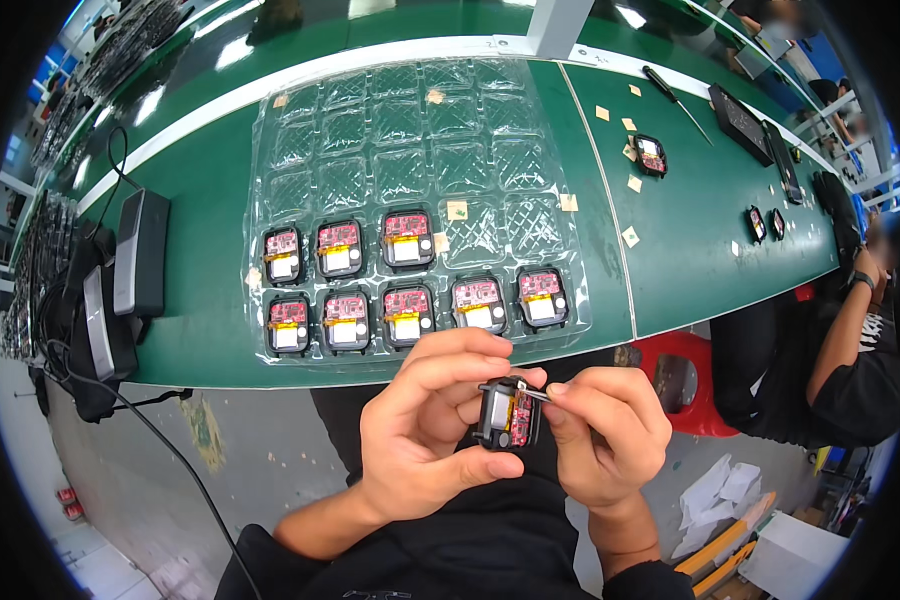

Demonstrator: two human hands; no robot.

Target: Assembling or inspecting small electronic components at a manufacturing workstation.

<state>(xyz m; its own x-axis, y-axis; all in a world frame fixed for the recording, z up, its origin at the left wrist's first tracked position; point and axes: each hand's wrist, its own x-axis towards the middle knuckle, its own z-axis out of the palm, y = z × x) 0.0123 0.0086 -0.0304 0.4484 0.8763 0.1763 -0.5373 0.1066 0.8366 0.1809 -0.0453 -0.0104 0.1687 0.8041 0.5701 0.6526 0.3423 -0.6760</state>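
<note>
My left hand [425, 420] grips a small black electronic module [507, 415] with a red circuit board and a silver battery, held over my lap below the table edge. My right hand [605, 435] pinches thin metal tweezers [533, 393] whose tip touches the top of the module. Just beyond on the green table lies a clear plastic blister tray [410, 150] holding several of the same black modules with red boards [407, 238] in its two nearest rows. The far rows of pockets hold no modules.
Black power adapters [140, 250] with cables sit at the table's left. Small tan tape pieces [630, 236], a loose module [650, 155], a screwdriver [675, 100] and dark panels [740, 120] lie at right. Another person [840, 340] sits at right by a red stool [680, 375].
</note>
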